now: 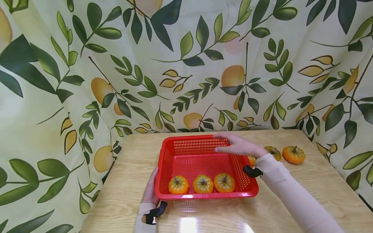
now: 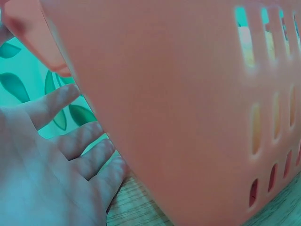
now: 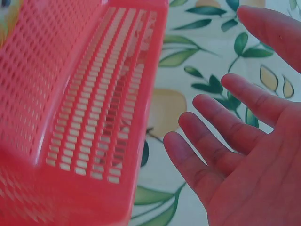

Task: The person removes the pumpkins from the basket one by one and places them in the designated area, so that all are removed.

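A red plastic basket (image 1: 204, 195) with slotted walls stands on the table. Three small orange-and-green pumpkins sit in a row along its near side: a left one (image 1: 178, 185), a middle one (image 1: 203, 184) and a right one (image 1: 224, 183). My left hand (image 1: 150, 189) is against the basket's left side; in the left wrist view its fingers (image 2: 87, 136) reach out nearly straight to the outer wall. Over the basket's far right part hovers my right hand (image 1: 240, 146), fingers spread and holding nothing. The right wrist view shows its palm bare beside the basket's rim (image 3: 148, 103).
Right of the basket lie an orange pumpkin (image 1: 293, 154), a greener pumpkin (image 1: 273, 152) and another pumpkin (image 1: 252, 160) partly hidden by the right arm. A leaf-and-fruit patterned cloth (image 1: 180, 97) hangs behind the wooden table (image 1: 122, 194) and along its sides.
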A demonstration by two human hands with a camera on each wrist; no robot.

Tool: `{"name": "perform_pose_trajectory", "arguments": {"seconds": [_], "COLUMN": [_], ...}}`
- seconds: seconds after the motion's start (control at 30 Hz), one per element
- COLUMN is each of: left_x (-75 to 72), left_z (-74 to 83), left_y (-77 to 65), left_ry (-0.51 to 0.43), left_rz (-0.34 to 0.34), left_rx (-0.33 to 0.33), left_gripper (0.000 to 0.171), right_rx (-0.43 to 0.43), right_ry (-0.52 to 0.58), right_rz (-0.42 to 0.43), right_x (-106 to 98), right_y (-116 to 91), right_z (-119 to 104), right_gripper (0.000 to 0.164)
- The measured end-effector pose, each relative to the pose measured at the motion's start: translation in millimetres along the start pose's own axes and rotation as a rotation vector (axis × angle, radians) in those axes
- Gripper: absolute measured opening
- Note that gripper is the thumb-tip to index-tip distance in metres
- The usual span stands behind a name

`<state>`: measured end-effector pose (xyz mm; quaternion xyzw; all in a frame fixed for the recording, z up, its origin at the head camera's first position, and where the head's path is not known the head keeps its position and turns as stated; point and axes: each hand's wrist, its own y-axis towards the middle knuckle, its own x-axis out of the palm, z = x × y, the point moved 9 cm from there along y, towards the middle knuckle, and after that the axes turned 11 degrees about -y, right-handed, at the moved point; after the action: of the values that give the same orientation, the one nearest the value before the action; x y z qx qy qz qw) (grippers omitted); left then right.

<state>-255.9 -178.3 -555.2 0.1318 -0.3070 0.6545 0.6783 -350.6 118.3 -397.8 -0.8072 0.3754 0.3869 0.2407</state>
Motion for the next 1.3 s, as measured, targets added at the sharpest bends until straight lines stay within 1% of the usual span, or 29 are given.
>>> {"name": "perform_pose_trajectory", "arguments": {"seconds": [0.1, 0.2, 0.5, 0.6, 0.77, 1.0, 1.1, 1.3], "left_x": [1.0, 2.4, 2.4, 2.4, 3.6, 3.0, 3.0, 2.0], "left_z": [-0.5, -0.3, 1.2, 1.0, 1.3, 0.8, 1.0, 0.7], "left_y": [0.0, -0.2, 0.1, 0.5, -0.3, -1.1, -1.3, -0.8], "left_ry": [-0.003, -0.014, -0.003, 0.001, -0.012, -0.013, -0.011, -0.016], "left_rz": [-0.013, -0.022, -0.015, -0.028, -0.057, -0.049, -0.051, -0.042], "left_rx": [0.002, 0.008, 0.016, 0.017, 0.024, 0.023, 0.026, 0.021], "left_gripper": [0.071, 0.070, 0.072, 0.072, 0.071, 0.070, 0.070, 0.069], "right_rx": [-0.025, -0.034, -0.058, -0.088, -0.107, -0.050, -0.052, -0.033], "right_ry": [-0.024, -0.012, 0.000, -0.012, -0.037, -0.036, -0.051, -0.130], "right_rz": [-0.004, -0.018, -0.078, -0.098, -0.125, -0.192, -0.220, -0.274], "right_x": [9, 17, 39, 47, 61, 78, 84, 95], "right_y": [1, 2, 10, 12, 17, 17, 17, 17], "right_z": [-8, -13, -24, -28, -33, -34, -35, -38], "right_gripper": [0.070, 0.069, 0.071, 0.069, 0.067, 0.066, 0.067, 0.070]}}
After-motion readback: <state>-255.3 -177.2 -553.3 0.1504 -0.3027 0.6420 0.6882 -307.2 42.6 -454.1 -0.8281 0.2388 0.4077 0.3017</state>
